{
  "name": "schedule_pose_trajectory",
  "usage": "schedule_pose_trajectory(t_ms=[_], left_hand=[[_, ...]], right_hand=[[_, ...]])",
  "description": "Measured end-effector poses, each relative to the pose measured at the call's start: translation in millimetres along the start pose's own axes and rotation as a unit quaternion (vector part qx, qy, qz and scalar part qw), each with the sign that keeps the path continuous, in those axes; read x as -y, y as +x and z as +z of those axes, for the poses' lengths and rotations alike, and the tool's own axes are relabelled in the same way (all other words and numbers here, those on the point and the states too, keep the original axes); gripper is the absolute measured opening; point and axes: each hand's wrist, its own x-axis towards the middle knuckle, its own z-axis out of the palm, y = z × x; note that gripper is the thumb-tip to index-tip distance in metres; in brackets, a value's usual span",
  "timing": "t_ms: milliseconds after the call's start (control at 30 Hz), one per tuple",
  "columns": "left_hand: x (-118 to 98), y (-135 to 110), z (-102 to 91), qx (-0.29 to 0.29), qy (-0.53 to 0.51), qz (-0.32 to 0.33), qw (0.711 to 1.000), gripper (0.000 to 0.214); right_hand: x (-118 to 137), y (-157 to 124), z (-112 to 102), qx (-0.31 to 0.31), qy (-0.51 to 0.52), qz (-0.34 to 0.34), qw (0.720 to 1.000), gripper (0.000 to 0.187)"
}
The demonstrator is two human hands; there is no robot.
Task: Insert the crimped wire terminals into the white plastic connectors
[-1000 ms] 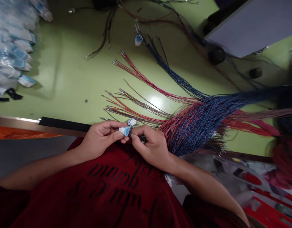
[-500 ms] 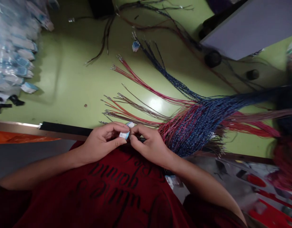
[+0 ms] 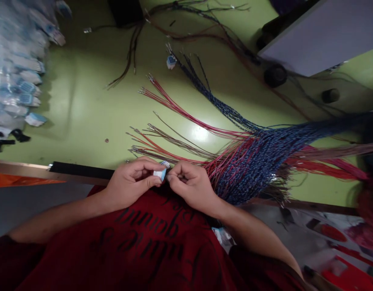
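My left hand (image 3: 134, 178) pinches a small white and blue connector housing (image 3: 160, 173) between thumb and fingers at the table's front edge. Close beside its blue end, my right hand (image 3: 189, 182) is closed in a pinch on a thin dark wire, mostly hidden by the fingers. Just past the left fingertips, another connector housing (image 3: 165, 164) shows in part. Behind both hands, loose orange and brown wires (image 3: 174, 147) with metal terminals fan out over the table. They join a thick bundle of blue, red and brown wires (image 3: 250, 165) to the right.
Bagged white and blue connectors (image 3: 22, 81) are heaped at the left, with black pieces (image 3: 19, 135) below them. A connector (image 3: 171, 62) lies near the blue wire ends. Farther back are a dark harness (image 3: 198, 12), a grey-white box (image 3: 323, 36) and a black round post (image 3: 275, 75).
My right fingertips have drawn slightly back to the right from the housing. The left hand still holds the housing, turned a little. The whole view has shifted slightly.
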Motion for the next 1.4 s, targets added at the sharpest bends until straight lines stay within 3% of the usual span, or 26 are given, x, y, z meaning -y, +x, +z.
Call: schedule_pose_trajectory(t_ms=[167,367,467,800,1100,1400], left_hand=[[1.2,3.8,-11.8,-0.093,0.114,0.057,0.987,0.017],[-0.7,8.2,-10.0,-0.04,-0.011,-0.062,0.997,0.022],[0.8,8.4,-9.1,-0.009,-0.046,-0.087,0.995,0.024],[7.4,10.4,-13.4,0.043,-0.127,-0.107,0.985,0.021],[9.1,8.9,-14.4,0.058,-0.123,-0.108,0.985,0.02],[11.8,10.2,-11.6,0.066,-0.159,-0.13,0.976,0.021]], right_hand=[[-2.5,6.9,-14.9,-0.066,0.032,0.026,0.997,0.017],[-2.2,7.9,-11.3,-0.071,0.013,0.025,0.997,0.015],[-1.5,6.8,-7.1,-0.064,-0.014,0.007,0.998,0.013],[-1.0,1.6,-5.5,-0.032,-0.053,-0.063,0.996,0.013],[-4.4,-0.3,-2.3,-0.023,-0.09,-0.084,0.992,0.013],[-12.0,-2.1,0.3,-0.022,-0.199,-0.199,0.959,0.012]])
